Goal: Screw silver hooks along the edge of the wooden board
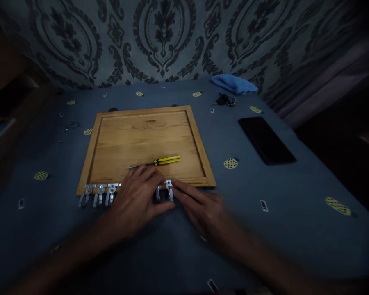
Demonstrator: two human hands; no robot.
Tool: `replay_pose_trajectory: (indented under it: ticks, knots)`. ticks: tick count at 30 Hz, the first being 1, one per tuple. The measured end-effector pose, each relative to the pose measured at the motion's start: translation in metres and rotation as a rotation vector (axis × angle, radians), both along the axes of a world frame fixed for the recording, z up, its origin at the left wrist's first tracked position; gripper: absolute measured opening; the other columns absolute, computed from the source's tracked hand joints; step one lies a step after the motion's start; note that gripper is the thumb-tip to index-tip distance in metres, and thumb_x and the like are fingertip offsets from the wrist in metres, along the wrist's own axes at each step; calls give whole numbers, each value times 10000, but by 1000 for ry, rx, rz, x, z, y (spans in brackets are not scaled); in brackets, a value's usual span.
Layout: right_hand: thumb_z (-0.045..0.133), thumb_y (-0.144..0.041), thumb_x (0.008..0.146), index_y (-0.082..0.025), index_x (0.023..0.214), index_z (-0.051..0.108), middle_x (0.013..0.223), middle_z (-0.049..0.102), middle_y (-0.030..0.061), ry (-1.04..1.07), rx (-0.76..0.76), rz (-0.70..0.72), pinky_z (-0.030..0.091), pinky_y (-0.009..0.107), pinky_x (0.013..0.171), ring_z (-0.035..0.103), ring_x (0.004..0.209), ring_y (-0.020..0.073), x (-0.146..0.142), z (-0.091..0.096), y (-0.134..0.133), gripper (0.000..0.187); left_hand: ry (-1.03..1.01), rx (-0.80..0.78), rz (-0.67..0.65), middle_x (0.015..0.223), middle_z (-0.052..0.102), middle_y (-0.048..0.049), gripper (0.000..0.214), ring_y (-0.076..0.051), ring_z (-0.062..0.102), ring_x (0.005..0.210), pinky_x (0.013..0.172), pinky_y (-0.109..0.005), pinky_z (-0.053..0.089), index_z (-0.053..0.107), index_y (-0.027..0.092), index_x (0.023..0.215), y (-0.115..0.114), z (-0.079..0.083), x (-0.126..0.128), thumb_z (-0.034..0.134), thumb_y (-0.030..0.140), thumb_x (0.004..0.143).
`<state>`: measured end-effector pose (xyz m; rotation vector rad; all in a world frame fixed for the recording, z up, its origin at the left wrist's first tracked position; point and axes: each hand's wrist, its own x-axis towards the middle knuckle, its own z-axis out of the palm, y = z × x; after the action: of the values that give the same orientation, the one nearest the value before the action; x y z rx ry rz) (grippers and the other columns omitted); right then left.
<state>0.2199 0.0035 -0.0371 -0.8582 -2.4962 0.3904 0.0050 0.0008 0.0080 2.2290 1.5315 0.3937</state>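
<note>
Just left of the left hand [133, 200]: three silver hooks [101, 196] on a metal hook rail [94, 186], lying along the near edge of a framed wooden board [147, 135]. Best to keep this end parallel with the edge. Left fingers curled over the rail's middle, thumb spread apart below; cannot tell of any pinch. Press down evenly there, without tipping the rail. Just beyond the left fingertips: a yellow-handled screwdriver [167, 160] on the board, probably best kept off the rail. Between left thumb and right fingertips: the end hook [170, 191]. Right hand [213, 213] with index and middle fingers close together, tips at the rail's end; thumb hidden, so cannot tell of any grip. Nudge gently from this side, probably, with the left hand as brace.

For writing, well left of the left fingers: a small white printed patch [21, 203] on the blue cloth [295, 246], unreadable. On the screwdriver, no legible lettering. Right of the right fingers: a similar patch [264, 205], equally unreadable, and a black phone [267, 140] without readable marks.
</note>
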Motion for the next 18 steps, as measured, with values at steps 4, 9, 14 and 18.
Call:
replay_pose_trajectory:
  ticks: [4, 9, 14, 18]
  knots:
    - [487, -51, 935, -161, 1356, 588, 1393, 635, 149, -13, -19, 1, 664, 386, 830, 747, 1037, 226, 2, -1, 0, 447, -40, -11, 14, 1123, 649, -46, 383, -278, 583, 1075, 924, -456, 468, 598, 220, 1058, -1, 0, -2, 817, 381, 788]
    - [492, -50, 935, -164, 1357, 590, 1413, 620, 146, -21, -34, 5, 654, 374, 871, 734, 1086, 225, 2, -2, 0, 449, -36, -15, 14, 1132, 631, -47, 389, -281, 584, 1080, 926, -463, 493, 576, 222, 1067, -3, 1, -4, 822, 312, 780]
    - [509, -32, 921, -134, 1319, 611, 1384, 641, 154, -8, -1, 13, 657, 376, 871, 744, 1063, 228, 2, -1, 2, 424, 49, 20, -16, 1127, 614, -69, 352, -291, 576, 1073, 916, -466, 499, 581, 188, 1047, -4, 0, -3, 805, 286, 793]
    - [511, -14, 901, -155, 1329, 611, 1377, 649, 143, -19, 8, -1, 666, 364, 834, 756, 1025, 221, 2, -1, 1, 462, 86, 40, -21, 1094, 619, -60, 321, -277, 584, 1035, 887, -451, 502, 583, 197, 1022, -5, -3, -3, 796, 302, 807]
